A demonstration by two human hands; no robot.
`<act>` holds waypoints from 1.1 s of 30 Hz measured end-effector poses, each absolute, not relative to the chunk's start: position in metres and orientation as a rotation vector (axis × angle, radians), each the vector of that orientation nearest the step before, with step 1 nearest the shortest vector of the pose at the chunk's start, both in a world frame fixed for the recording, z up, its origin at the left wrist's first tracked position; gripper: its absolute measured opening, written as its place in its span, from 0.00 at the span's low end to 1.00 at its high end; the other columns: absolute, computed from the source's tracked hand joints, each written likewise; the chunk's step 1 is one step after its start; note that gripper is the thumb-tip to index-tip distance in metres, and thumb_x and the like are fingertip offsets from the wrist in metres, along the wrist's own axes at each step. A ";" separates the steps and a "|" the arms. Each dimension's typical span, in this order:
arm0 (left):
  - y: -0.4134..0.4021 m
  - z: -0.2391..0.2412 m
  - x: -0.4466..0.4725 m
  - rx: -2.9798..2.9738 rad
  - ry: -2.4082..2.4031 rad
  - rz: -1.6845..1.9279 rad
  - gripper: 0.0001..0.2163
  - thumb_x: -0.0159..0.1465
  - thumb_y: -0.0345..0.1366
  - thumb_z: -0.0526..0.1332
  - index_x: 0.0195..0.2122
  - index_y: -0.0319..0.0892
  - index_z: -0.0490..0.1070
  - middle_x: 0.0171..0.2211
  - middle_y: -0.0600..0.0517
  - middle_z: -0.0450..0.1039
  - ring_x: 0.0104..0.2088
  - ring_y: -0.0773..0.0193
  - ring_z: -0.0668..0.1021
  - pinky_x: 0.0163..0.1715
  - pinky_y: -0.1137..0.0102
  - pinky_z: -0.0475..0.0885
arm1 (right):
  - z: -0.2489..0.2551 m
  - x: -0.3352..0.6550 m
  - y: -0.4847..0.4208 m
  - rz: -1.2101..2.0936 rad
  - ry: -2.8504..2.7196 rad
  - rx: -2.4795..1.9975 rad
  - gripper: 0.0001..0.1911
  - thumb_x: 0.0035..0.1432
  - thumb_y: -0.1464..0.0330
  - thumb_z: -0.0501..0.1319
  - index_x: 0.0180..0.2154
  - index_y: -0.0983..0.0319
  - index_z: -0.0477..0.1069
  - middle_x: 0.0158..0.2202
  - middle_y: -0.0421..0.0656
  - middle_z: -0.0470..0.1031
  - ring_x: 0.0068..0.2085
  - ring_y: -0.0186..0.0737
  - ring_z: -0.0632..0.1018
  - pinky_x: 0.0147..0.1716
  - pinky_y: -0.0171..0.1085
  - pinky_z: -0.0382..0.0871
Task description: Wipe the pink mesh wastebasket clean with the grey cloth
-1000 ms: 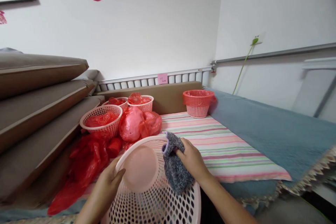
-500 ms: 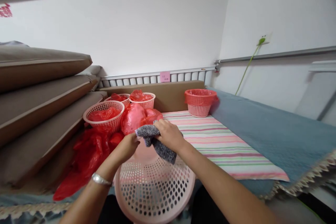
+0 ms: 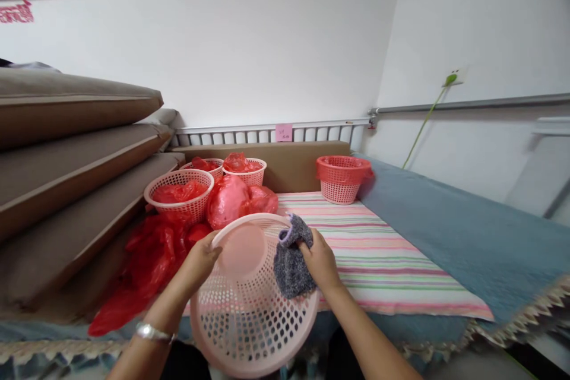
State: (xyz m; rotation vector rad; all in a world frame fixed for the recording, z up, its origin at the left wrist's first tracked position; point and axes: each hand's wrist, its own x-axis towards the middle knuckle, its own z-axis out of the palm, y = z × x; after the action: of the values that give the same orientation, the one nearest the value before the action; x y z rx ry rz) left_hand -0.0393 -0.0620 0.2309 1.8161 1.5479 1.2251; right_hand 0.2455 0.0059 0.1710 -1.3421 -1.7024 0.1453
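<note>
A pale pink perforated plastic basket (image 3: 258, 332) is tilted in front of me, its inside facing me. My left hand (image 3: 203, 258) is closed on its upper left rim. In my right hand (image 3: 318, 258) is a bunched dark grey cloth (image 3: 291, 270) with a thin purple edge. The cloth lies against the right side of the basket and covers part of its rim. Whether the right fingers also grip that rim, I cannot tell.
Several pink baskets (image 3: 193, 209) with red plastic bags stand at the left, beside a loose red bag (image 3: 142, 273) and stacked cushions (image 3: 71, 190). Red-topped baskets (image 3: 341, 190) stand farther back on a striped cloth (image 3: 392, 267). Behind runs a white radiator (image 3: 249, 136).
My left hand has let go of the grey cloth and taken the basket's rim. My right hand has moved right and down with the cloth, which now hangs against the basket.
</note>
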 end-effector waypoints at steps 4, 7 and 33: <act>-0.072 0.236 -0.034 1.862 1.612 1.234 0.19 0.55 0.31 0.55 0.48 0.36 0.70 0.44 0.44 0.77 0.46 0.52 0.77 0.50 0.60 0.66 | 0.203 0.246 -0.006 0.100 -1.774 -1.246 0.06 0.57 0.65 0.52 0.36 0.60 0.63 0.35 0.44 0.70 0.39 0.42 0.72 0.37 0.37 0.63; -0.073 0.257 -0.028 1.974 1.622 1.108 0.17 0.55 0.31 0.55 0.46 0.37 0.72 0.40 0.46 0.79 0.41 0.53 0.78 0.45 0.63 0.70 | 0.248 0.236 -0.019 -0.019 -1.955 -1.144 0.06 0.57 0.66 0.54 0.37 0.59 0.64 0.37 0.42 0.70 0.40 0.41 0.71 0.38 0.35 0.61; -0.048 0.264 -0.037 1.978 1.853 1.002 0.11 0.58 0.35 0.53 0.38 0.39 0.70 0.30 0.48 0.76 0.33 0.55 0.77 0.33 0.66 0.67 | 0.209 0.249 -0.009 0.092 -1.800 -1.426 0.07 0.58 0.64 0.53 0.37 0.61 0.63 0.36 0.44 0.70 0.39 0.43 0.72 0.35 0.36 0.61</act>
State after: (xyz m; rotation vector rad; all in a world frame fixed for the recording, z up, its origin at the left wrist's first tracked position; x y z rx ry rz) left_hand -0.0373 -0.0477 0.2640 1.9782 1.8529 1.0023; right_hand 0.2489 -0.0088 0.2089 -1.4262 -1.7999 0.0920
